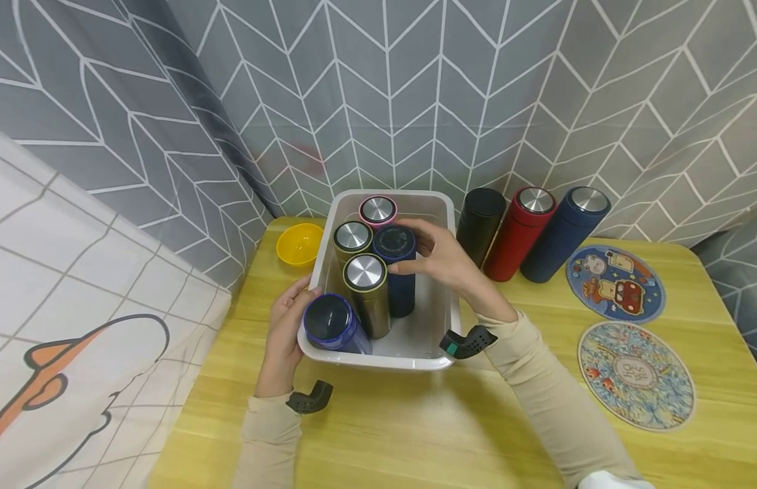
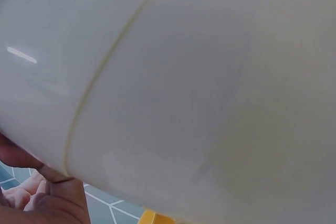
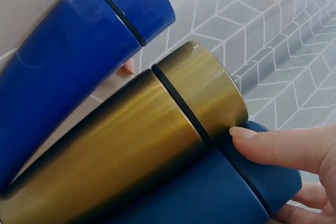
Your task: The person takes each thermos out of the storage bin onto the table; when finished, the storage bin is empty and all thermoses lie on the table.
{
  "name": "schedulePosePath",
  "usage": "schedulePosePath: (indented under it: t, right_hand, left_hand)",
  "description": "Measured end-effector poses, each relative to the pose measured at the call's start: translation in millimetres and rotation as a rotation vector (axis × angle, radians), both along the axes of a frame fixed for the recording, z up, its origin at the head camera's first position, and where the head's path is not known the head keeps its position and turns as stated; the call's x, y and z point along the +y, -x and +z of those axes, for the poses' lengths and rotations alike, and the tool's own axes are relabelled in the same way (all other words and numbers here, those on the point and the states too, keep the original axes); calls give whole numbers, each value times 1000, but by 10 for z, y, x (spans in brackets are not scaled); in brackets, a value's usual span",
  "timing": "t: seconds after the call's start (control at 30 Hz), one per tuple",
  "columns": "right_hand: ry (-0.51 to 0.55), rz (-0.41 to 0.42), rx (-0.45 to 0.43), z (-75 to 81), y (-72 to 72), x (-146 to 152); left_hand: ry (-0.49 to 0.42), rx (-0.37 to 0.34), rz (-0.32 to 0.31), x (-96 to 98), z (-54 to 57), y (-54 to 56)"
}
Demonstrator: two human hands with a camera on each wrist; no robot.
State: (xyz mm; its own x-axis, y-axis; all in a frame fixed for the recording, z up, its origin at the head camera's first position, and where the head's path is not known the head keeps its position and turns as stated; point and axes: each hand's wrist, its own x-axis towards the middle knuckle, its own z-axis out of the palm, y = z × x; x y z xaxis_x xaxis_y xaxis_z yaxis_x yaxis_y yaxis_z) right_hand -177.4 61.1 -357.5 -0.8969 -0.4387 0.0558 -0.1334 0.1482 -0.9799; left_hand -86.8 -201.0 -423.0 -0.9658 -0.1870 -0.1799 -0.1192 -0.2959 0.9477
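Observation:
A white plastic tub [image 1: 442,299] holds several thermos bottles. My right hand [image 1: 442,255] reaches in from the right and grips a dark blue thermos [image 1: 402,288] near its top, the thumb in front. In the right wrist view that thumb [image 3: 278,145] also meets the edge of the gold thermos [image 3: 121,135] beside it. A bright blue thermos [image 1: 348,339] leans in the near left corner. Behind stand another gold thermos [image 1: 342,255] and a pink-rimmed one [image 1: 378,210]. My left hand [image 1: 285,333] holds the tub's left side at the rim; the tub wall [image 2: 157,103] fills the left wrist view.
To the right of the tub stand a black thermos [image 1: 476,227], a red one [image 1: 513,238] and a blue one [image 1: 558,238]. Two round patterned mats [image 1: 617,282] lie farther right. A yellow bowl [image 1: 299,246] sits left of the tub. Patterned curtains [image 1: 378,102] hang behind the table.

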Motion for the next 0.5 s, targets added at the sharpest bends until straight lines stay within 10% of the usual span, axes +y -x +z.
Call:
schedulePosePath:
  t: [0.5]
  right_hand:
    - [-41,-9,47,-13,-1,18]
  left_hand:
    - [-5,8,-3,5,-2,0]
